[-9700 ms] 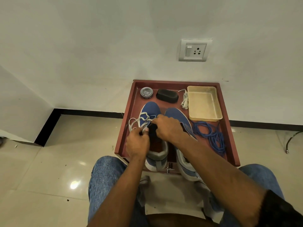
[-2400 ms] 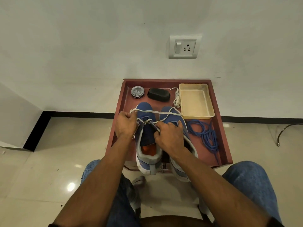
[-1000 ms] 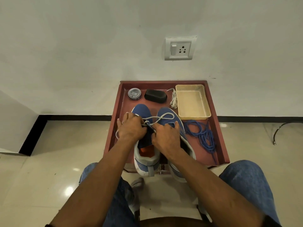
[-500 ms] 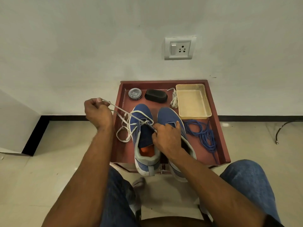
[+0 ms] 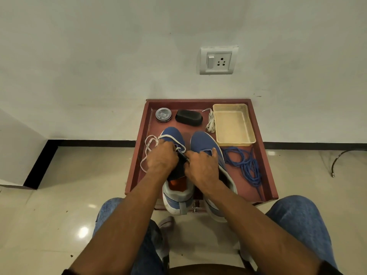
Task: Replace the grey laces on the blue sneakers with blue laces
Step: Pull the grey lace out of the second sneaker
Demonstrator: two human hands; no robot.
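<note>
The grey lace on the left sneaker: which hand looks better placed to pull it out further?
Probably the left hand: it sits on the left sneaker, right where the grey lace loops out to that side. The right hand steadies the shoe's opening.

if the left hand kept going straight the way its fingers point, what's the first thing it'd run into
The left hand points away from the person along the left sneaker. It would likely meet that sneaker's toe cap and the grey lace looped there first; further on sits the round tin. Depth is hard to judge.
</note>
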